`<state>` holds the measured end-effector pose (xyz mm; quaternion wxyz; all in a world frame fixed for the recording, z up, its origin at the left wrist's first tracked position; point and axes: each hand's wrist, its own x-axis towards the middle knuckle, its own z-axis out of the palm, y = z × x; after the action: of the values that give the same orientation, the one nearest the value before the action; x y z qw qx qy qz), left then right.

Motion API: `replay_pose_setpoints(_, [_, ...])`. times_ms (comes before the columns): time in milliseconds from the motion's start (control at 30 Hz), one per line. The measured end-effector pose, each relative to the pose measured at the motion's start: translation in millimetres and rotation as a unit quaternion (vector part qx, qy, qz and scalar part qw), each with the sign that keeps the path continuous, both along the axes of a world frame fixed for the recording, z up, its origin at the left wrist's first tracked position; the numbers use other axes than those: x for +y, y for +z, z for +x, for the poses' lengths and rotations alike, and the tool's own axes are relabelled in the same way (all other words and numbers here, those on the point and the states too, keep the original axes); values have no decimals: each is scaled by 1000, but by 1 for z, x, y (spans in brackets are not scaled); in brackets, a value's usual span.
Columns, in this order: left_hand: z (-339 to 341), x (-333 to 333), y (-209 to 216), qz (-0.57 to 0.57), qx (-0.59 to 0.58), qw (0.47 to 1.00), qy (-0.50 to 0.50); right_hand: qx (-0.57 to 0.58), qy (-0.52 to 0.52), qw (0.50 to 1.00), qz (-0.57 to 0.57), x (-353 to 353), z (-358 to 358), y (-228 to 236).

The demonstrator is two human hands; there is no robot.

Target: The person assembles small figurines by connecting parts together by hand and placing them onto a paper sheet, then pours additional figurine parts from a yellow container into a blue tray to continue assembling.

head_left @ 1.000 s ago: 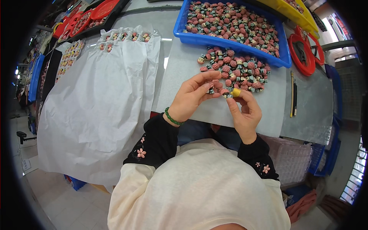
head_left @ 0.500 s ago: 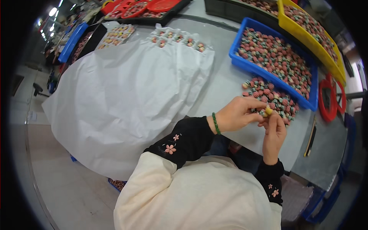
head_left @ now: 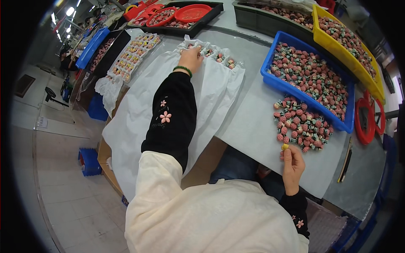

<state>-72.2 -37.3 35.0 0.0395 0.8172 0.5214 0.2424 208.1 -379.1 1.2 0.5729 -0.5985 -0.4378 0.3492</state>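
My left hand [head_left: 191,59], with a green bead bracelet at the wrist, is stretched out over a row of small painted figurines [head_left: 219,58] set in a white sheet [head_left: 139,114]. Its fingers are closed and point down into the row; what is in them is hidden. Near the table's front edge, my right hand [head_left: 292,168] pinches a small yellow piece [head_left: 285,146] between thumb and finger. Just beyond that hand lies a loose pile of pink-headed figurines [head_left: 301,124].
Behind the pile stands a blue bin [head_left: 274,71] full of figurines, with a yellow bin [head_left: 318,36] behind it. A cutter knife [head_left: 345,162] and red rings [head_left: 363,116] lie at the right. A tray of figurines [head_left: 134,55] sits far left, a black tray [head_left: 206,19] at the back.
My left hand has left the right hand and moved far to the left, onto the figurine row. The right hand has dropped slightly nearer, keeping the yellow piece. The white sheet has shifted.
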Motion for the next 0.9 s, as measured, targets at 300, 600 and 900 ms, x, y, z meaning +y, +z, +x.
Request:
replay_pose_setpoints(300, [11,-14,-45,25,115,991,64,-13,-7,1000,-3,-4,1,-2])
replay_pose_setpoints(600, [33,7,-53,-33,128,983,127,-36,-5,999,23,7,4,0])
replay_pose_setpoints(900, [34,-2,-11,-82,122,983,110,4,21,1000,20,-8,-5,1])
